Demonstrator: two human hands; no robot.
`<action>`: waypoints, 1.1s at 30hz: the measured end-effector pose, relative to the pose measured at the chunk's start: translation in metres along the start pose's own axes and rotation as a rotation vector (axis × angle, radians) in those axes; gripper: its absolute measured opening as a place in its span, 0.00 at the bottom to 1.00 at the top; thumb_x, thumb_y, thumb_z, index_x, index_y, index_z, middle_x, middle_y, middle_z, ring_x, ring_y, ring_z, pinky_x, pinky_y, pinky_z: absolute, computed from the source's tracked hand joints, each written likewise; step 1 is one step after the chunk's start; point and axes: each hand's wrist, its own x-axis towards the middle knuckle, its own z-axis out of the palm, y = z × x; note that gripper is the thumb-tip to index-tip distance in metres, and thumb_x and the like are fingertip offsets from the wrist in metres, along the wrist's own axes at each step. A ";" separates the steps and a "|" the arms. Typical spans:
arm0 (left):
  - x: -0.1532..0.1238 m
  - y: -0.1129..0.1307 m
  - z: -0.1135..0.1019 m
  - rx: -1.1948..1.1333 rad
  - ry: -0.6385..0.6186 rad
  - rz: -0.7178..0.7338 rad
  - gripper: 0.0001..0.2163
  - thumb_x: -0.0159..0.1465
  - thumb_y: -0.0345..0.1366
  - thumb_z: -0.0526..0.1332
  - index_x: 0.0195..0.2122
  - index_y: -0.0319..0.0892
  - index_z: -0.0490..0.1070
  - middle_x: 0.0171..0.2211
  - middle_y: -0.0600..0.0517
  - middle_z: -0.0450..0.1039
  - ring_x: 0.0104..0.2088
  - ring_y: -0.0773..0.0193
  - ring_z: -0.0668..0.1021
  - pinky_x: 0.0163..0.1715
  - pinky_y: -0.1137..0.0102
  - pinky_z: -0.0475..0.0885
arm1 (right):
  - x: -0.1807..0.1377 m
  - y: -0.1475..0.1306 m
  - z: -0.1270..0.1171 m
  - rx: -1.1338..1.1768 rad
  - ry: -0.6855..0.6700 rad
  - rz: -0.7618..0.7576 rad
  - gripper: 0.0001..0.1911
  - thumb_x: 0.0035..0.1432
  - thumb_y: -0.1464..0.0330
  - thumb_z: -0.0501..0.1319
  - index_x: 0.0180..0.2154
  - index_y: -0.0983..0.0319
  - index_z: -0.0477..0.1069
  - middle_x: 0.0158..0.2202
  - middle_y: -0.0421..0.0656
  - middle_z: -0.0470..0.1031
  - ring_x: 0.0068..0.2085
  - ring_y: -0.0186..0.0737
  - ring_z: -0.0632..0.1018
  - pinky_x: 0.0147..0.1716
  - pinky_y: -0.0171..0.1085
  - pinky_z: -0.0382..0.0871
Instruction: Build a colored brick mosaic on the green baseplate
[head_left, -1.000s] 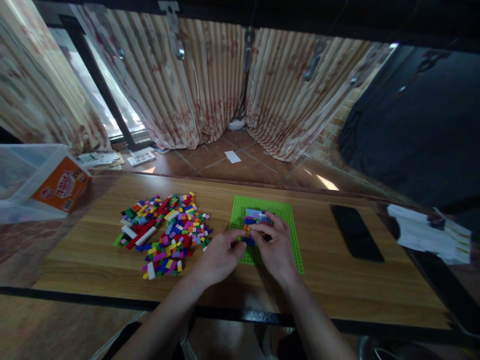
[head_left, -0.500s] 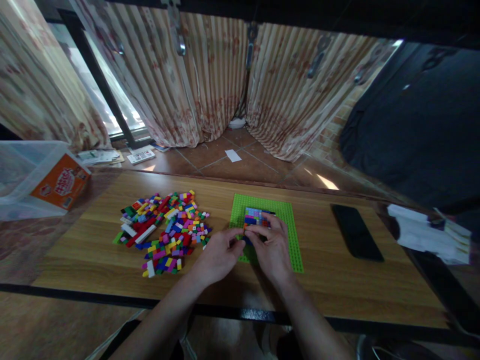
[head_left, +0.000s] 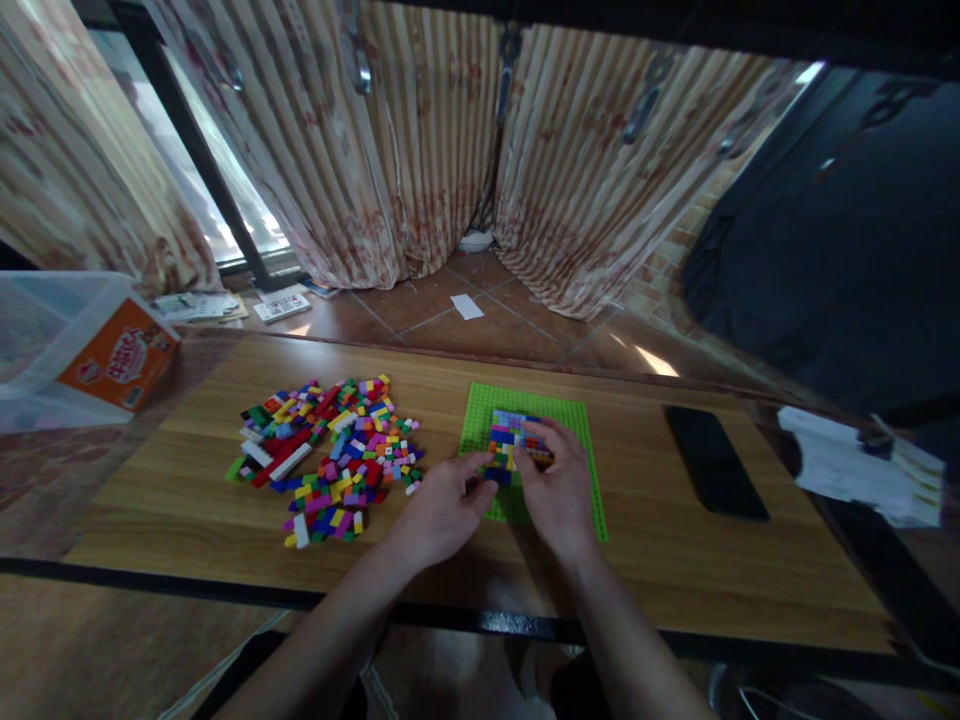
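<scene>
A patch of toy building bricks (head_left: 504, 437) in light blue, dark blue, orange, yellow and other colours sits on a green studded baseplate (head_left: 596, 490). At the patch's near left edge is my left hand (head_left: 442, 508), its thumb and index finger apart beside the dark blue bricks. My right hand (head_left: 559, 490) lies over the patch's right side with fingers spread, thumb tip on or just above the bricks. I see nothing held in either hand. The right hand hides part of the patch.
Left of the baseplate spreads a pile of loose bricks (head_left: 352, 465). A clear plastic bin (head_left: 45, 345) with an orange label stands at the far left. To the right lies a black phone (head_left: 715, 462), with white papers (head_left: 832, 455) beyond it.
My right thumb and index finger have parted and drawn away from my left fingertips, uncovering more bricks. The left thumb and index finger remain near the patch's left edge.
</scene>
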 end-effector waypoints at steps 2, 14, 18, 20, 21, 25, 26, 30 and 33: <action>0.000 0.001 0.001 -0.018 0.006 0.017 0.20 0.62 0.35 0.57 0.54 0.36 0.73 0.32 0.47 0.79 0.28 0.61 0.77 0.29 0.69 0.70 | -0.001 0.000 0.003 -0.030 0.008 -0.013 0.19 0.57 0.65 0.59 0.50 0.59 0.74 0.55 0.51 0.69 0.57 0.52 0.67 0.56 0.55 0.61; 0.000 0.005 0.005 -0.006 0.005 0.016 0.19 0.62 0.34 0.56 0.54 0.37 0.73 0.37 0.44 0.81 0.33 0.56 0.80 0.35 0.65 0.74 | 0.000 0.007 0.005 -0.047 -0.024 -0.034 0.21 0.56 0.66 0.57 0.52 0.61 0.70 0.55 0.52 0.69 0.57 0.52 0.67 0.57 0.56 0.58; -0.001 0.007 0.006 0.032 0.013 0.026 0.18 0.62 0.34 0.57 0.52 0.39 0.74 0.36 0.45 0.81 0.34 0.56 0.80 0.35 0.65 0.74 | -0.001 0.009 0.006 -0.058 -0.023 -0.054 0.21 0.57 0.65 0.57 0.52 0.60 0.70 0.55 0.52 0.69 0.56 0.52 0.67 0.57 0.56 0.58; -0.001 0.008 0.006 0.053 0.017 0.028 0.17 0.62 0.33 0.57 0.52 0.39 0.74 0.34 0.46 0.81 0.33 0.56 0.80 0.34 0.65 0.73 | -0.001 0.010 0.007 -0.063 -0.020 -0.066 0.21 0.57 0.65 0.57 0.52 0.59 0.70 0.54 0.52 0.70 0.56 0.52 0.67 0.57 0.56 0.58; -0.001 0.008 0.006 0.062 0.016 0.030 0.18 0.62 0.33 0.57 0.52 0.39 0.74 0.33 0.46 0.80 0.32 0.56 0.80 0.34 0.65 0.73 | -0.001 0.010 0.007 -0.064 -0.017 -0.073 0.21 0.57 0.65 0.56 0.52 0.59 0.70 0.54 0.52 0.70 0.56 0.53 0.67 0.57 0.57 0.57; -0.002 0.009 0.006 0.065 0.008 0.037 0.17 0.62 0.32 0.56 0.50 0.39 0.75 0.31 0.47 0.80 0.31 0.57 0.79 0.34 0.66 0.72 | -0.001 0.010 0.007 -0.064 -0.022 -0.085 0.21 0.57 0.66 0.56 0.52 0.60 0.69 0.54 0.52 0.70 0.56 0.53 0.67 0.58 0.57 0.57; -0.002 0.009 0.006 0.062 0.009 0.039 0.16 0.62 0.32 0.56 0.50 0.39 0.75 0.32 0.47 0.80 0.31 0.57 0.79 0.34 0.67 0.72 | -0.001 0.009 0.007 -0.064 -0.027 -0.082 0.21 0.57 0.66 0.56 0.53 0.60 0.69 0.54 0.52 0.70 0.56 0.52 0.67 0.58 0.56 0.57; -0.001 0.007 0.006 0.034 0.012 0.041 0.17 0.62 0.32 0.56 0.51 0.39 0.75 0.33 0.47 0.80 0.31 0.58 0.79 0.32 0.68 0.72 | -0.003 0.007 0.008 -0.075 -0.027 -0.077 0.22 0.58 0.64 0.55 0.53 0.61 0.68 0.54 0.52 0.70 0.57 0.52 0.67 0.58 0.55 0.57; -0.002 0.008 0.006 0.025 0.023 0.046 0.18 0.62 0.32 0.56 0.52 0.39 0.74 0.33 0.47 0.80 0.31 0.58 0.79 0.33 0.67 0.72 | -0.003 0.008 0.009 -0.096 -0.019 -0.087 0.23 0.59 0.62 0.55 0.54 0.63 0.68 0.54 0.54 0.69 0.57 0.52 0.67 0.58 0.55 0.57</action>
